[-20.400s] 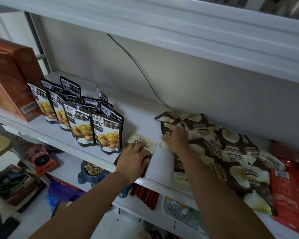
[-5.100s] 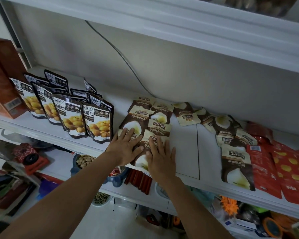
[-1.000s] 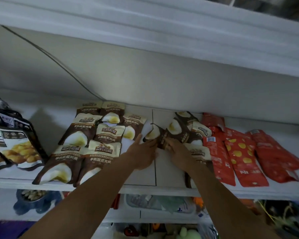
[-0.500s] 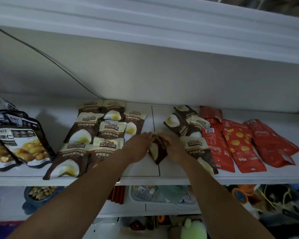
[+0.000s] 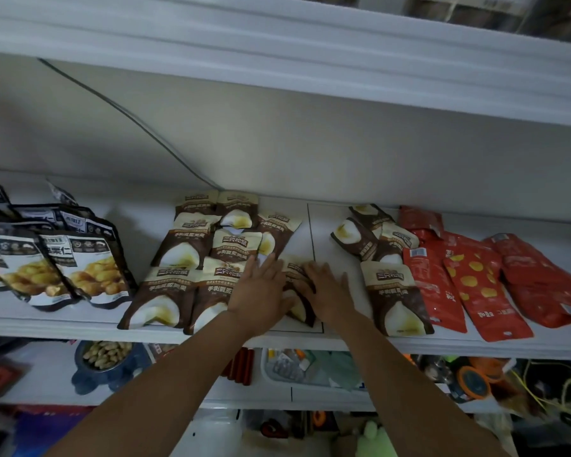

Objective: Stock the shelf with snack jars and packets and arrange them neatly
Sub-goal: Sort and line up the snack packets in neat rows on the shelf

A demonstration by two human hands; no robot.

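Brown packet [image 5: 293, 272], tilted a moment ago, now lies flat on the shelf [image 5: 323, 225] beside the arranged rows [image 5: 192, 252] under left hand [image 5: 261, 291] and right hand [image 5: 327, 293], grips open: row extended.

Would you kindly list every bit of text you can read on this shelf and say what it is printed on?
"三只松鼠": top of the front right brown packet.
"手剥夏威夷果": same packet, just beneath the brand.
"仁": black packet; the characters before it are unclear.
Red packets: print lies upside down and is too blurred to read.
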